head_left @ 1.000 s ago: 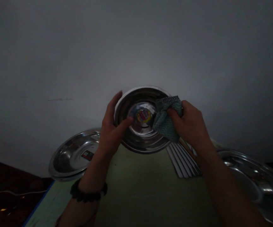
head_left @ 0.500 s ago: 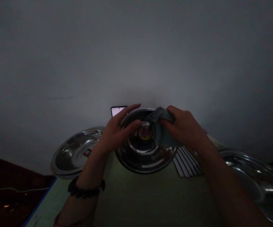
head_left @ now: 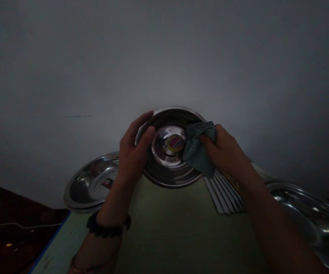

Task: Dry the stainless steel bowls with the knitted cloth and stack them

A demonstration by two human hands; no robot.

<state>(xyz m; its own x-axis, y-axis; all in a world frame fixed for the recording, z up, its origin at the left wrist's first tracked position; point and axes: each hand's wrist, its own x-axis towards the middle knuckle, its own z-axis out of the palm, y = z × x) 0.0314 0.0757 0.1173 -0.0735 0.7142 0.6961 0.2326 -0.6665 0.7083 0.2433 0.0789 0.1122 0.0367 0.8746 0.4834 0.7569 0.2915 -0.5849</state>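
A shiny metal basin [head_left: 167, 177] with a round coloured sticker inside is held up and tilted toward me above the table. My left hand [head_left: 134, 148] grips its left rim, thumb on the inner side and fingers behind. In my right hand [head_left: 224, 148] is a bunched grey-green cloth [head_left: 200, 148] with a dark patterned edge, pressed against the right side of the basin. My right fingers are closed round the cloth and partly hidden by it.
On the left of the green table [head_left: 164, 232] stands another metal basin [head_left: 81, 182] with a dark label. Several flat-handled utensils [head_left: 224, 194] lie behind my right hand. A larger metal basin [head_left: 304, 217] stands at the right, partly behind my forearm. The wall [head_left: 164, 57] rises behind the table.
The basin has been raised and tipped more toward me, showing its inside. My left hand has moved left on the rim. The cloth remains at the right side; the phone behind is now hidden.
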